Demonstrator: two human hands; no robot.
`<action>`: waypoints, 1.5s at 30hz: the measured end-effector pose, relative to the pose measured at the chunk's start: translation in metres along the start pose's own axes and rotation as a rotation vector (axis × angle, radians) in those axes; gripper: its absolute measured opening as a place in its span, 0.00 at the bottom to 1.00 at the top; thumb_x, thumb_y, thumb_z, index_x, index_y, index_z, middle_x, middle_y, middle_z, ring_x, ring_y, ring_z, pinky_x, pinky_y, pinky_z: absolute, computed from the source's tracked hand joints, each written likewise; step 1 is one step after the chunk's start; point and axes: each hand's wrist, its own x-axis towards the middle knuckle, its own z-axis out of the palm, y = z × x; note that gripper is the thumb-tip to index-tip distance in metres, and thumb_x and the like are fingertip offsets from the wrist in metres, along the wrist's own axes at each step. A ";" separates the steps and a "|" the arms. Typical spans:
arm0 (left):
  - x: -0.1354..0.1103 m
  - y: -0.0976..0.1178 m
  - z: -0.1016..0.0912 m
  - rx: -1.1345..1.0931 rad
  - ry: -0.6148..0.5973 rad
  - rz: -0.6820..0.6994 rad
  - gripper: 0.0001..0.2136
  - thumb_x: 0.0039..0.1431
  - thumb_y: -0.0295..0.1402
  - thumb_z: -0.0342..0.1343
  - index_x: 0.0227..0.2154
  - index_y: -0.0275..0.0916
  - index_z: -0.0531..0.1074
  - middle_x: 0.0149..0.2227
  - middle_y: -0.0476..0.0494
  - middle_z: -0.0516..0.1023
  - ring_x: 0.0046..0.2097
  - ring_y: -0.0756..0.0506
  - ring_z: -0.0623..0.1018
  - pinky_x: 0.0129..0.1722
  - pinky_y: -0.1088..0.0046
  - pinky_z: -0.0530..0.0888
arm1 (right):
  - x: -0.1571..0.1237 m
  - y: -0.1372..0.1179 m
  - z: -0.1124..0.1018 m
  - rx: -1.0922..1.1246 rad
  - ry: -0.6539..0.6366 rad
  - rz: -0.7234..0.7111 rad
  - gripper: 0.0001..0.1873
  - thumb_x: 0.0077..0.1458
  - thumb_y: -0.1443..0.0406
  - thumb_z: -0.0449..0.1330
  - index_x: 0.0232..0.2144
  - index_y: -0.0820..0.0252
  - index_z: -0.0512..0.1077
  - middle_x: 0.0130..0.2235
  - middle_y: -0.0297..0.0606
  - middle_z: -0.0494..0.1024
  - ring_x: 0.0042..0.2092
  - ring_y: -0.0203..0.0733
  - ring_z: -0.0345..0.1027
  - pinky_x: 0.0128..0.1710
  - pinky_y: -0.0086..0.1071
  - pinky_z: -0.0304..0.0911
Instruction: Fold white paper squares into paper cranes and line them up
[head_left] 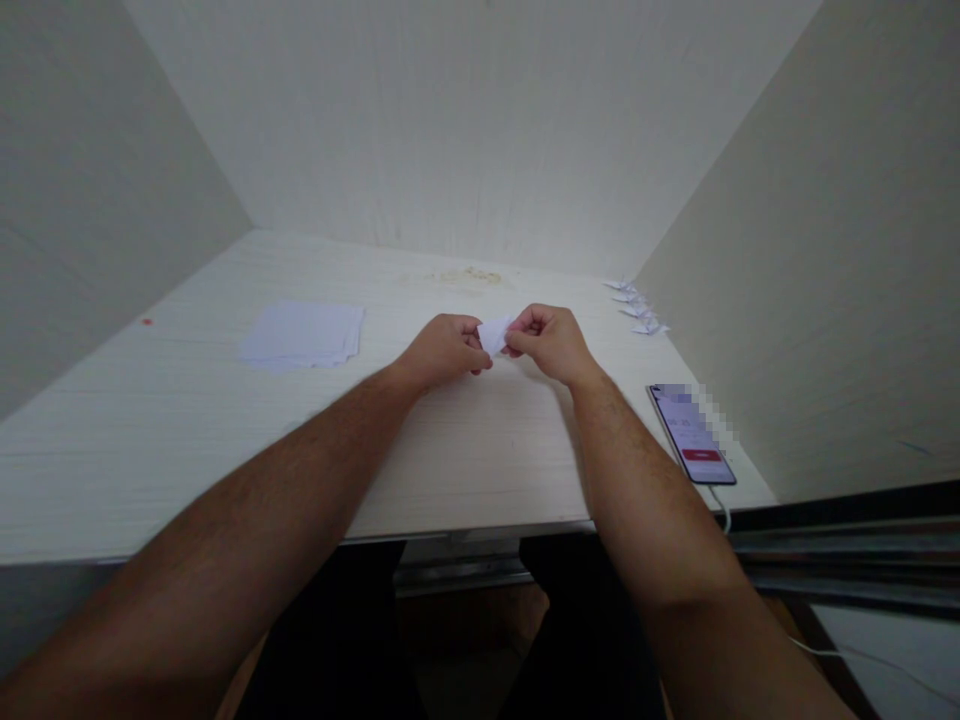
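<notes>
A small folded piece of white paper (pixel 493 333) is held between both hands above the middle of a pale wooden desk (pixel 187 430). My left hand (pixel 444 349) pinches its left side with curled fingers. My right hand (pixel 549 341) pinches its right side, fingers also curled. Most of the paper is hidden by the fingers.
A stack of white paper sheets (pixel 304 335) lies on the desk to the left. Several small folded paper figures (pixel 636 305) sit in the far right corner. A phone (pixel 691 433) with a lit screen and a cable lies at the right edge. Walls enclose three sides.
</notes>
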 end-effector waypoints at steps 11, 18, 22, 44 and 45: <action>-0.001 0.002 0.000 0.008 0.001 0.007 0.04 0.39 0.23 0.62 0.21 0.36 0.75 0.18 0.50 0.74 0.19 0.53 0.66 0.21 0.75 0.57 | -0.001 0.000 0.003 -0.033 0.033 -0.032 0.05 0.44 0.67 0.64 0.24 0.60 0.70 0.22 0.34 0.78 0.25 0.36 0.74 0.26 0.28 0.67; 0.000 -0.002 0.000 0.050 -0.021 0.013 0.04 0.40 0.25 0.62 0.23 0.36 0.75 0.19 0.50 0.74 0.20 0.52 0.68 0.21 0.75 0.58 | -0.002 -0.003 0.004 -0.094 0.060 -0.005 0.04 0.44 0.69 0.63 0.23 0.59 0.69 0.21 0.33 0.77 0.24 0.35 0.72 0.24 0.27 0.65; 0.000 -0.001 0.000 0.045 -0.022 0.013 0.04 0.40 0.25 0.61 0.23 0.36 0.75 0.19 0.50 0.74 0.21 0.52 0.68 0.22 0.75 0.58 | -0.002 -0.003 0.005 -0.091 0.062 -0.015 0.05 0.43 0.69 0.63 0.23 0.59 0.69 0.21 0.33 0.77 0.24 0.35 0.72 0.23 0.26 0.64; -0.006 0.000 0.016 -0.061 0.095 0.048 0.06 0.48 0.33 0.63 0.23 0.36 0.76 0.21 0.47 0.77 0.22 0.52 0.71 0.23 0.77 0.64 | -0.001 -0.008 0.006 0.013 0.018 -0.054 0.14 0.43 0.67 0.67 0.25 0.55 0.62 0.20 0.26 0.72 0.23 0.33 0.70 0.21 0.26 0.62; -0.005 -0.002 0.017 -0.095 0.091 0.046 0.06 0.48 0.34 0.63 0.24 0.36 0.77 0.22 0.46 0.77 0.22 0.51 0.72 0.23 0.76 0.64 | -0.001 -0.008 0.006 0.020 0.015 -0.060 0.14 0.43 0.67 0.67 0.25 0.55 0.62 0.20 0.26 0.72 0.23 0.34 0.70 0.21 0.26 0.61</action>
